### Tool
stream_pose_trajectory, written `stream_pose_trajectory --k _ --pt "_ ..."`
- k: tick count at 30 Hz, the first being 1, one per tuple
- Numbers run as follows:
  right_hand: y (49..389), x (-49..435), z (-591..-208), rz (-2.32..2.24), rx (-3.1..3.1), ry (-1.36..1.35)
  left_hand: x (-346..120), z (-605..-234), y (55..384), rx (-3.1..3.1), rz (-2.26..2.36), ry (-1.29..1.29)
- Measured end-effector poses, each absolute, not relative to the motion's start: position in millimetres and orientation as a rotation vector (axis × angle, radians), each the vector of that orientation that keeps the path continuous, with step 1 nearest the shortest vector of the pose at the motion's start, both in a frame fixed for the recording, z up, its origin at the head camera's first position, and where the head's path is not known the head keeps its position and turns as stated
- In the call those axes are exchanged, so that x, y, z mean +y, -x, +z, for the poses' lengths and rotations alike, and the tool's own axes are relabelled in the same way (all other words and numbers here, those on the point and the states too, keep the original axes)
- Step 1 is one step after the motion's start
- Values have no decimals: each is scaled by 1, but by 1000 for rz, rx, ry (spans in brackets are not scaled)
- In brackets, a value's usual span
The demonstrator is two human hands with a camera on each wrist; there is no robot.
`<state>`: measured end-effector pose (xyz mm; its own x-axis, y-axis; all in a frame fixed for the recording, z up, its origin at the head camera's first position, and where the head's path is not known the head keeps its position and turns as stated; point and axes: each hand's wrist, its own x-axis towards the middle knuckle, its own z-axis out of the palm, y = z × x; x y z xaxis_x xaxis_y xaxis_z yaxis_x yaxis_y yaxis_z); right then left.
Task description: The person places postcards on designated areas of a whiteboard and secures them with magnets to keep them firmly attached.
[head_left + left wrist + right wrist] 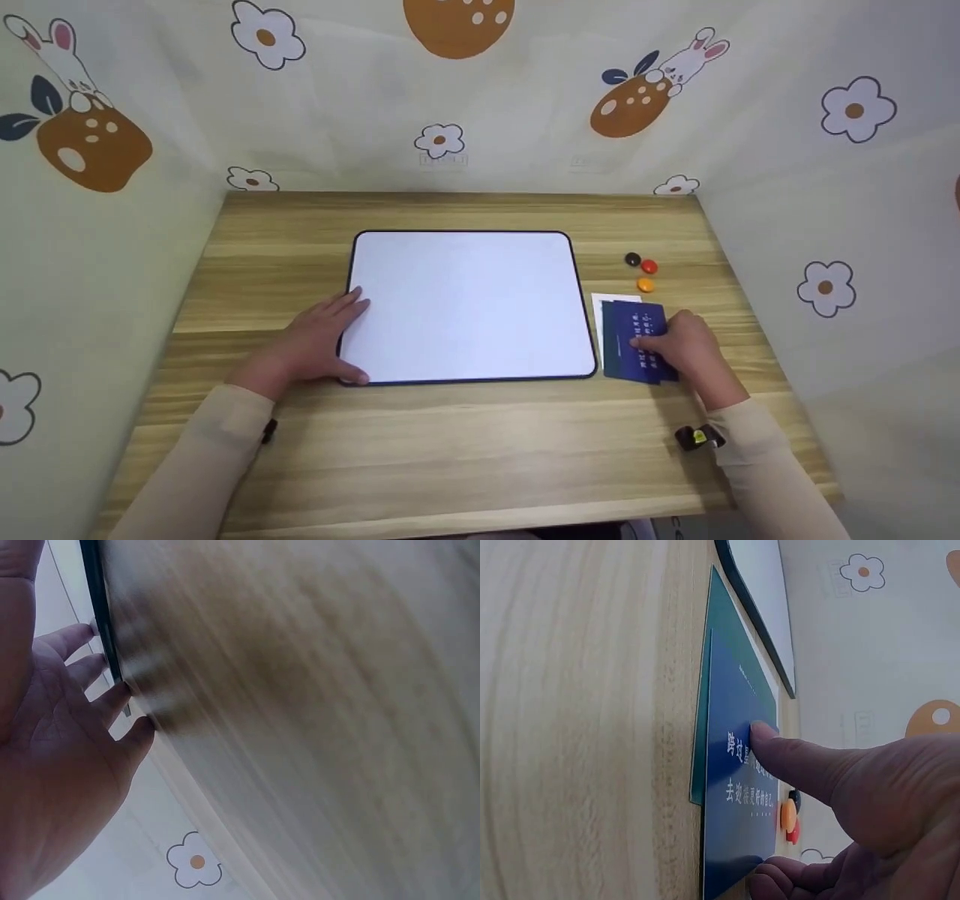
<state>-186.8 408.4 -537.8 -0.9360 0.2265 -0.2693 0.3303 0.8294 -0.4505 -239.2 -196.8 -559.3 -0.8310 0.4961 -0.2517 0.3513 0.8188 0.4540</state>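
Observation:
A whiteboard (465, 300) with a dark rim lies flat in the middle of the table. My left hand (315, 341) rests at its left edge, fingers spread, with the thumb at the near left corner. In the left wrist view, the fingertips (140, 727) reach along the dark rim. To the board's right, my right hand (690, 349) pinches a blue card (634, 330) printed with white characters, thumb on its face and the other fingers curled at its right edge. Under the blue card, a green card (727, 637) and a white card (598, 315) stick out on the left.
Behind the cards sit three small glossy round pieces: black (633, 259), red (649, 266) and orange (645, 285). The wood-grain table (450, 450) is bounded at the back and both sides by a patterned cloth (525, 97). A dark band (694, 437) is on the right wrist.

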Motion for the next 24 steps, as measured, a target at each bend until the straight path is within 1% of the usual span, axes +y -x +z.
stream_pose_trajectory --k 14,24 --pt "189 407 -532 -682 2761 -476 -199 -561 241 2653 544 -675" --pt "189 409 -535 -701 2786 -492 -197 -557 240 2636 567 -650"
